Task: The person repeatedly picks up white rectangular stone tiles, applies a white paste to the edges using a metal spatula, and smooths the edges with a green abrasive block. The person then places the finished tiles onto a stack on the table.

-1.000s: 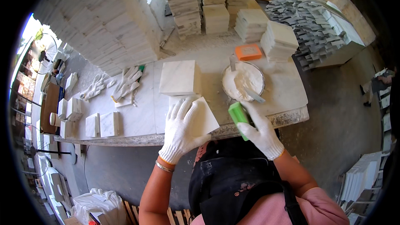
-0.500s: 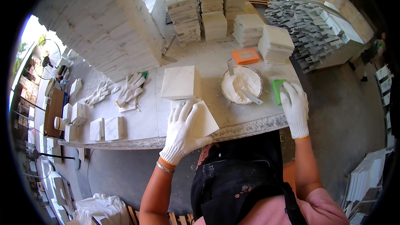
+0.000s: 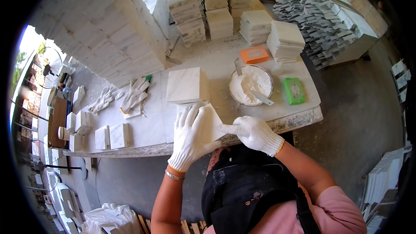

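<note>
White tile: at the front edge of the marble-topped table, in front of you, mostly beneath your left hand. Your left hand lies flat on it, fingers stretched forward and slightly parted, thumb spread rightward along the near side; nothing is gripped. Key relation: the tile lies directly left of your right fingertips, its exposed corner angled toward them. Outline looks near square; long axis cannot be told under the glove. Your left hand is nearer, resting on the face; your right hand comes in from the right, index finger extended to the tile's right edge, apparently touching, the other fingers curled. Whether they enclose anything: cannot tell. Just beyond the tile, a squared marble block. Right of that, a bowl of white paste, then a green box; behind the bowl, an orange box.
</note>
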The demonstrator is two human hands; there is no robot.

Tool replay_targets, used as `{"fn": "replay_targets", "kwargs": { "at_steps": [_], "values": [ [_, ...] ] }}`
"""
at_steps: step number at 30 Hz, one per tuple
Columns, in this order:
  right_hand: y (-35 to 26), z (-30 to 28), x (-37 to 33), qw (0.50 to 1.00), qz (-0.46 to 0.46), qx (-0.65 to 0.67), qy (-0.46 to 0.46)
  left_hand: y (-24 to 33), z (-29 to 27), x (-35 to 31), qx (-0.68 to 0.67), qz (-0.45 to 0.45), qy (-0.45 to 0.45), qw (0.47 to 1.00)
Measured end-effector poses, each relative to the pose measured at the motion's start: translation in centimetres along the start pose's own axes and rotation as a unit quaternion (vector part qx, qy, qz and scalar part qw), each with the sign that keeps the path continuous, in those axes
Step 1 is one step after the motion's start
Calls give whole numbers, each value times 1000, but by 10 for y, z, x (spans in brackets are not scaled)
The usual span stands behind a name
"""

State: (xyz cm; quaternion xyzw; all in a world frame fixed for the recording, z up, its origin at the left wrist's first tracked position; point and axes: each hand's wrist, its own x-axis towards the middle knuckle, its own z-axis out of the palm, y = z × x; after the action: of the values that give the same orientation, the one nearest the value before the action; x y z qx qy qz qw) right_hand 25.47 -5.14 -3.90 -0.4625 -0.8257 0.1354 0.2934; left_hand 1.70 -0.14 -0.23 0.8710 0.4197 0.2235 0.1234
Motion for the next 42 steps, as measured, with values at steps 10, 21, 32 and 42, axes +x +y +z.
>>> {"fn": "replay_targets", "kwargs": {
  "at_steps": [10,21,32,42],
  "values": [
    [-5,-19,-32,971,132,190,58,-1,2,-3,18,-1,-10,1000],
    [-32,1,9,843,326,425,-43,18,-5,8,52,9,-4,999],
    [-24,-59,2,982,90,71,149,58,18,17,-259,-78,166,948],
    [18,-57,-8,983,10,5,183,52,40,23,-348,-147,87,922]
  ]
}}
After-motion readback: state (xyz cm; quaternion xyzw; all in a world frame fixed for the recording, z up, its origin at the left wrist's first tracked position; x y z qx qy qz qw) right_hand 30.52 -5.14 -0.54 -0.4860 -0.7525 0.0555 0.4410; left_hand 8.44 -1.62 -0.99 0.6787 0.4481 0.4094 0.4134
